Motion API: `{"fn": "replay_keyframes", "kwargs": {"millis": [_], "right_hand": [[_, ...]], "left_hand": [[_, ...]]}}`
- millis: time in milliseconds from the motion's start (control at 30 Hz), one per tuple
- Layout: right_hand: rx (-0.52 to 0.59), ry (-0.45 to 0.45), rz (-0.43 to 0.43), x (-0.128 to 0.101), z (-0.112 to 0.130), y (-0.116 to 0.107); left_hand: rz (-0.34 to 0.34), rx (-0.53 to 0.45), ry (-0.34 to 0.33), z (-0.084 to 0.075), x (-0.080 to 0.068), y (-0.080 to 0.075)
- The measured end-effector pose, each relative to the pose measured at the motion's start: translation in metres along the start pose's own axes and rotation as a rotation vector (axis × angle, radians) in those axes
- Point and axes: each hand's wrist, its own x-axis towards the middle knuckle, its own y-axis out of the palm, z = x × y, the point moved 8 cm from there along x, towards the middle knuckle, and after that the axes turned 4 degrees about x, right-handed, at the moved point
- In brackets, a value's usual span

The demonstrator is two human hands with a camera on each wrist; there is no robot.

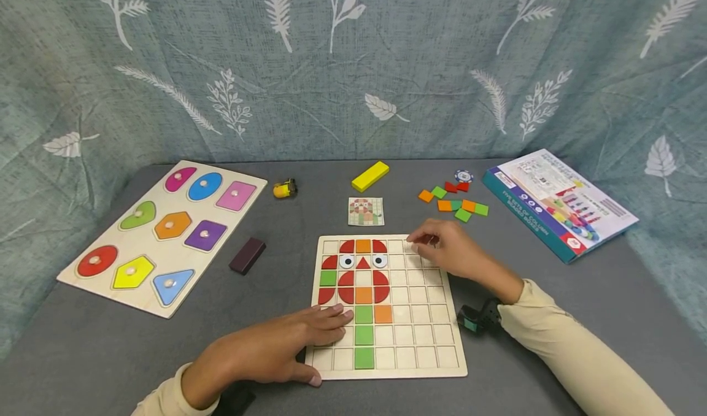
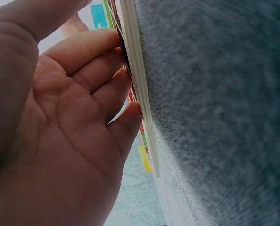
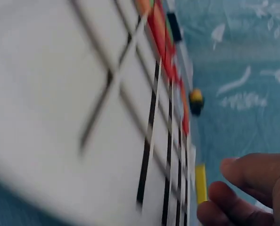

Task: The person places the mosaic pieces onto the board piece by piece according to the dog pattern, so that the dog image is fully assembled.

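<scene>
Pale wood, the gridded board [image 1: 425, 336] is lying flat, the left hand [image 1: 282, 342] resting extended fingers on its near-left side, gripping nothing. The right hand [image 1: 455, 250] is hovering near the far-right corner, fingers curled; whether it's pinching anything, I can't tell. Lowering tiles [image 1: 463, 215] squarely should help.

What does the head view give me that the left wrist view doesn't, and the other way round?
Only the head view shows the shape puzzle, the dark brown block and the small picture card. Only the left wrist view shows the palm side of the left hand and the layered side edge of the grid board. Both show the left hand, the grid board and the yellow block.
</scene>
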Motion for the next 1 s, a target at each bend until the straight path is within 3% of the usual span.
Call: {"fn": "replay_keyframes", "kwargs": {"millis": [167,467,700,1000], "right_hand": [[-0.093,0.027,-0.074,0.003,-0.021,-0.019],[-0.155,0.065,-0.17,0.009,-0.048,-0.048],[-0.217,0.104,-0.18,0.014,-0.061,-0.061],[-0.198,0.16,-0.179,0.026,-0.07,-0.064]], "left_hand": [[-0.002,0.002,0.006,-0.001,0.0,0.0],[-0.005,-0.005,-0.001,0.0,-0.001,-0.001],[0.002,-0.005,-0.011,0.0,-0.001,-0.001],[0.002,-0.001,-0.009,0.0,-0.001,0.0]]}}
